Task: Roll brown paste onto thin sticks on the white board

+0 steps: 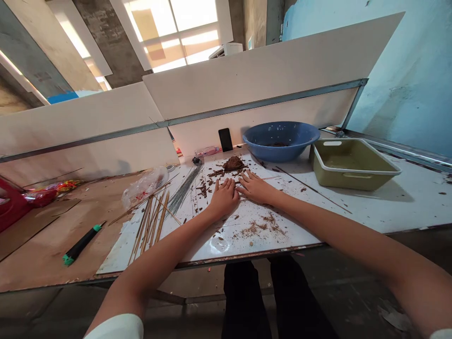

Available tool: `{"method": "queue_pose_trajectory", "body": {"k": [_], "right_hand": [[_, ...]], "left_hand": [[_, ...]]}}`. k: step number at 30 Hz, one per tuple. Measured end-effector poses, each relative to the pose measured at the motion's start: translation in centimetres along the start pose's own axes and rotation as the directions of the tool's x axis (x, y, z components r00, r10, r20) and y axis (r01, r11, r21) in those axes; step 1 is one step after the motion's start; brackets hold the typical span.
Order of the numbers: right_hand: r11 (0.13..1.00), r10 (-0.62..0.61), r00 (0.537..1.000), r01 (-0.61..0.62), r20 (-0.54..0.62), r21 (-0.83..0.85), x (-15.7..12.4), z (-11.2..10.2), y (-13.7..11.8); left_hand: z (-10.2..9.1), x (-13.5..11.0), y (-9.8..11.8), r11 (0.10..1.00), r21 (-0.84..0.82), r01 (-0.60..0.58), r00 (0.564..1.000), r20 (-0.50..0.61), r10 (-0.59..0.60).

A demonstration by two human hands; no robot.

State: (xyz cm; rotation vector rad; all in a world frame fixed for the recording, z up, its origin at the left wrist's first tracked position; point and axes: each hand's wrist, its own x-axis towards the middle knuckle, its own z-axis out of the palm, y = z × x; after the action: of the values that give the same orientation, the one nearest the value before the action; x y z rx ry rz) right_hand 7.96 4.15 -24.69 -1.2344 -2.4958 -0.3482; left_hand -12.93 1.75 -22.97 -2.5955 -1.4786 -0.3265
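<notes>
My left hand (224, 197) lies palm down and flat on the white board (212, 247), fingers stretched forward. Beside it my right hand (257, 188) is flat too, its fingertips close to the left hand's. Whether anything lies under the palms is hidden; a thin stick (271, 178) shows just beyond the right hand. A mound of brown paste (233, 163) sits right ahead of both hands, with small brown bits (203, 190) scattered around. Left of my left hand are a bundle of thin grey wires (184, 186) and several brown sticks (151, 221).
At the back right stand a blue basin (282, 151) and an olive tub (348, 176). A long dark stick (314, 189) lies before them. A phone (225, 140) leans on the back panel. A plastic bag (144, 187) and a black-and-green screwdriver-like tool (83, 245) lie left.
</notes>
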Motion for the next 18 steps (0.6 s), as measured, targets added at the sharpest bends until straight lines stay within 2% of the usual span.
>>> {"method": "queue_pose_trajectory", "body": {"k": [5,9,18], "right_hand": [[0.998,-0.060,0.997,0.060,-0.045,-0.004,0.06,-0.71,0.09],[0.999,-0.032,0.999,0.032,-0.024,0.011,-0.11,-0.70,-0.07],[0.999,-0.028,0.999,0.030,-0.046,0.037,0.25,-0.69,0.03]], "left_hand": [[-0.30,-0.35,0.26,1.000,0.019,0.000,0.999,-0.054,0.001],[-0.16,-0.22,0.20,0.998,-0.002,0.067,0.998,-0.001,-0.067],[-0.24,-0.22,0.18,1.000,0.006,0.017,0.999,-0.040,-0.017]]}}
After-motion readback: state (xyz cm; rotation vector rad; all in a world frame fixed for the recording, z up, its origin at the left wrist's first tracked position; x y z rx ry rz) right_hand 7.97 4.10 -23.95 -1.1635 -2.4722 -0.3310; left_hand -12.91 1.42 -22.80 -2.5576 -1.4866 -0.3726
